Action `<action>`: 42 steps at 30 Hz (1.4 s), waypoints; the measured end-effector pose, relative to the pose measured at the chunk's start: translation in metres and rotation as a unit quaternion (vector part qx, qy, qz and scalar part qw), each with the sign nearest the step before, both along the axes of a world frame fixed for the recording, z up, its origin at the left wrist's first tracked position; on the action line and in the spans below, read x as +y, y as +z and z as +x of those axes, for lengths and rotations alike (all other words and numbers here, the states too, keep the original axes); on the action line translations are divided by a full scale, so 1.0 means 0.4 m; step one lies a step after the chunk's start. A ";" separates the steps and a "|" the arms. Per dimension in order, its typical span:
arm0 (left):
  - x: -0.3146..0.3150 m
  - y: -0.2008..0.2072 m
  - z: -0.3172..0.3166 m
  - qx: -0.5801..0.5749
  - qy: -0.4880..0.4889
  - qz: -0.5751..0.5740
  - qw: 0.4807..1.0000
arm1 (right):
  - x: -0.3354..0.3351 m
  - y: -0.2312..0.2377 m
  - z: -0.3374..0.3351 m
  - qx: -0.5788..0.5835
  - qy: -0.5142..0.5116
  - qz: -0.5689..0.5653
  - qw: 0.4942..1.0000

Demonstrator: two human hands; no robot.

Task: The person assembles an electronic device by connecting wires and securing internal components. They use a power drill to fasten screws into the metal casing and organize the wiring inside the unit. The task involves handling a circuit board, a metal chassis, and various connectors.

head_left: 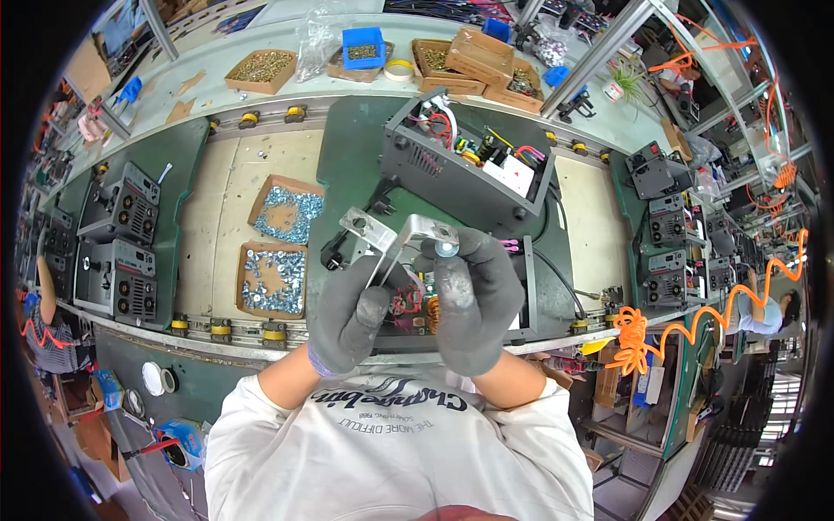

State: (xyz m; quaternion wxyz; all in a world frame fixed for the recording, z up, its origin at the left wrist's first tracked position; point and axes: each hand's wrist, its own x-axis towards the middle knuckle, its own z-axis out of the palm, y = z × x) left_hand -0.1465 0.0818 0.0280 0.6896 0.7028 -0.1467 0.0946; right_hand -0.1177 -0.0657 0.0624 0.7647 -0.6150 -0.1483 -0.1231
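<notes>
Both my hands wear dark grey gloves. My left hand (352, 314) is closed round a silver bent metal bracket (401, 250), raised in front of my chest above the work line. At the bracket's right end, my right hand (478, 291) pinches a small round-headed silver bolt (446, 248) between thumb and fingers. Whether the bolt sits in a hole of the bracket is hidden. Behind my hands, an open dark grey machine housing (469, 165) shows wires and circuit parts. Another unit, with a circuit board and coils (426, 306), lies partly hidden under my hands.
Left of my hands are two cardboard trays of bluish metal fasteners (304, 207) (272, 304). A black power plug (333, 253) lies beside the housing. Across the line, a shelf holds brass-coloured screws (261, 68) and a blue bin (363, 39). An orange coiled hose (638, 334) hangs at right.
</notes>
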 end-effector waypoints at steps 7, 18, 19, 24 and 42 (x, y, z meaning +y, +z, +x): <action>-0.041 0.011 -0.024 -0.016 0.024 0.021 0.999 | 0.052 0.011 -0.041 0.053 -0.017 0.113 0.992; -0.046 -0.006 -0.044 0.031 -0.054 -0.041 0.997 | 0.021 0.007 -0.028 0.044 0.022 0.041 0.998; -0.046 -0.014 -0.043 0.032 -0.054 -0.037 0.997 | 0.017 0.011 -0.031 0.068 0.038 0.041 0.996; -0.045 -0.021 -0.043 0.028 -0.060 -0.019 0.998 | 0.011 0.037 -0.020 0.144 0.139 0.097 0.975; 0.036 -0.206 -0.101 0.151 0.297 -0.120 0.935 | -0.010 -0.108 0.026 0.161 0.304 -0.580 0.739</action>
